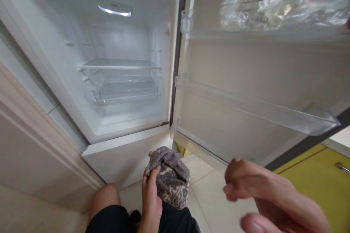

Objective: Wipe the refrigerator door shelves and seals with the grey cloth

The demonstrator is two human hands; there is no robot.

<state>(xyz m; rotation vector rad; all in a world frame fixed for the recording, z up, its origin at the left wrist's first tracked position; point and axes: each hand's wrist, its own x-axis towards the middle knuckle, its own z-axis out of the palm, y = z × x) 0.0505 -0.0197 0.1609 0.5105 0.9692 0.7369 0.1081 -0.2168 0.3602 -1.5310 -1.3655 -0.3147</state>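
My left hand (151, 193) is closed on a bunched grey-brown cloth (172, 178) with a pale pattern, held low in front of the fridge. On the right, my right hand (270, 193) is raised close to the camera, its fingers bent and the thumb apart, with nothing in it. It is nearest to the lower edge of the fridge door (232, 65), which stands wide open. Inside the fridge (120, 36) are a glass shelf (120, 64) and a clear tray (127, 93) below it.
Clear plastic bags (262, 7) fill the upper door rack. A clear door rack (254, 107) runs across lower down. A yellow cabinet (317, 185) stands at the right, beyond the door. Pale floor tiles (203, 193) lie below, and a bare knee (105, 198) is at lower left.
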